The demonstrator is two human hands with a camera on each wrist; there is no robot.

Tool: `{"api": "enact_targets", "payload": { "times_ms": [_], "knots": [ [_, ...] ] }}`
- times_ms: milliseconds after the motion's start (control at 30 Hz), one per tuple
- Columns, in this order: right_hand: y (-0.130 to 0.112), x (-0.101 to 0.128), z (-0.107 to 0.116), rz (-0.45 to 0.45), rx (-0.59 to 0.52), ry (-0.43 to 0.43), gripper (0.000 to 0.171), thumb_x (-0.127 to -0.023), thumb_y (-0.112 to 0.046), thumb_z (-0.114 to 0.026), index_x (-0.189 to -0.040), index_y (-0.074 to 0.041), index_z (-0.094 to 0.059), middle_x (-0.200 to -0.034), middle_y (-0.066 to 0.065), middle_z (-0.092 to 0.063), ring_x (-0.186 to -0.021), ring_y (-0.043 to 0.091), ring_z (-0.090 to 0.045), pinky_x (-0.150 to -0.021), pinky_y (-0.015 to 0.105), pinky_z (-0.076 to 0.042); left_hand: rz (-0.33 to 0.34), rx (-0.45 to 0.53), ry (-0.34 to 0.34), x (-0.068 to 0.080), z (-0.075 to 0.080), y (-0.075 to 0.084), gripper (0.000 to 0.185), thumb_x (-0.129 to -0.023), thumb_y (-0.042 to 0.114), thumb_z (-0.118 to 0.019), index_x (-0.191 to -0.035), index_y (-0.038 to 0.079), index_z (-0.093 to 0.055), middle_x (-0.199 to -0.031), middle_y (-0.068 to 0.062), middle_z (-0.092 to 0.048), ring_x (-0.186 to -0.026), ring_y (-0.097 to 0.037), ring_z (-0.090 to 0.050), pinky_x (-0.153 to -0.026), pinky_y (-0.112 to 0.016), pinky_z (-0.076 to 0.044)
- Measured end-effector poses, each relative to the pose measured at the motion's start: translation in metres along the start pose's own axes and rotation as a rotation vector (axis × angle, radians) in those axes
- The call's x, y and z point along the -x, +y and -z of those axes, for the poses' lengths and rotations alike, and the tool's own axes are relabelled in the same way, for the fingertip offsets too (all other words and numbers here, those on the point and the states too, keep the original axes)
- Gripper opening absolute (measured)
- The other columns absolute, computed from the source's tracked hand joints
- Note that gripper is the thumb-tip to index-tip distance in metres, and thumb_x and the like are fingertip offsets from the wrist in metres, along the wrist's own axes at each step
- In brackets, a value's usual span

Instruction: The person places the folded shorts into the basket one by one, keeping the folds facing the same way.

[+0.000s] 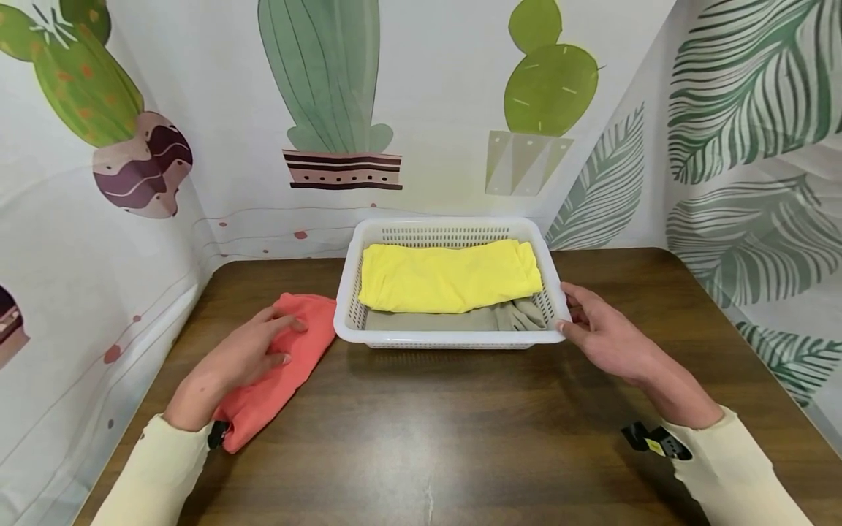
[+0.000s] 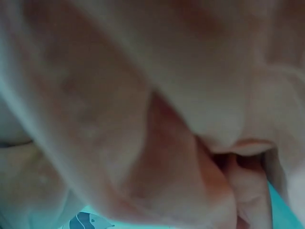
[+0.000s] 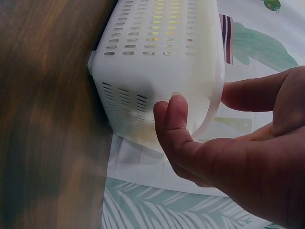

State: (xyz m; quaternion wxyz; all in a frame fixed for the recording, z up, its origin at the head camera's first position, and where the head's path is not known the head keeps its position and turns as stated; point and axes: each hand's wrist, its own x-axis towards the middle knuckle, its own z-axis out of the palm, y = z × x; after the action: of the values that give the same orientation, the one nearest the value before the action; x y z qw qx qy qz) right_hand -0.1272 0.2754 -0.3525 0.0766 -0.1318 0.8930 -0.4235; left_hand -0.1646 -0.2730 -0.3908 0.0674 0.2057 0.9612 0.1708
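Observation:
A white plastic basket (image 1: 454, 337) sits at the back of the table with a folded yellow cloth (image 1: 450, 277) inside. Under the yellow piece, a grey cloth (image 1: 427, 321) shows along the basket's front. My right hand (image 1: 608, 332) holds the basket's right front corner; in the right wrist view its fingers (image 3: 177, 114) lie outside the wall and the thumb is over the rim. Left of the basket lies a red cloth (image 1: 316, 329), and my left hand (image 1: 240, 351) rests on it, thumb and forefinger apart. Blurred cloth folds (image 2: 143, 119) fill the left wrist view.
The brown wooden table (image 1: 421, 424) has rounded back corners. Behind it hangs a white sheet (image 1: 434, 95) printed with cacti, and leaf-patterned fabric (image 1: 750, 95) covers the right side. The basket's back is close to the sheet.

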Motion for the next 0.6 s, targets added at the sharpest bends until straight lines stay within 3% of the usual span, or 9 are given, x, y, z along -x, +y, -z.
{"api": "enact_targets", "payload": {
  "times_ms": [267,600],
  "knots": [
    [0.001,0.000,0.000,-0.004,-0.008,0.000,0.064,-0.108,-0.002,-0.054,-0.161,0.011,-0.021,-0.140,0.030,-0.052,-0.118,0.040,-0.059,-0.090,0.034,-0.055,-0.063,-0.005,-0.006,0.006,-0.001,-0.003,0.050,-0.090,0.001,-0.083,-0.134,0.019,-0.068,-0.151,-0.020,-0.047,-0.119,-0.035,-0.059,-0.088,-0.046,-0.056],
    [0.002,0.000,0.000,0.000,-0.024,-0.001,0.064,-0.108,-0.002,-0.054,-0.161,0.011,-0.021,-0.141,0.031,-0.052,-0.119,0.041,-0.059,-0.089,0.031,-0.055,-0.120,-0.008,-0.022,0.014,-0.003,-0.002,0.048,-0.088,0.003,-0.085,-0.129,0.023,-0.070,-0.150,-0.016,-0.050,-0.120,-0.032,-0.061,-0.091,-0.048,-0.058]
  ]
}}
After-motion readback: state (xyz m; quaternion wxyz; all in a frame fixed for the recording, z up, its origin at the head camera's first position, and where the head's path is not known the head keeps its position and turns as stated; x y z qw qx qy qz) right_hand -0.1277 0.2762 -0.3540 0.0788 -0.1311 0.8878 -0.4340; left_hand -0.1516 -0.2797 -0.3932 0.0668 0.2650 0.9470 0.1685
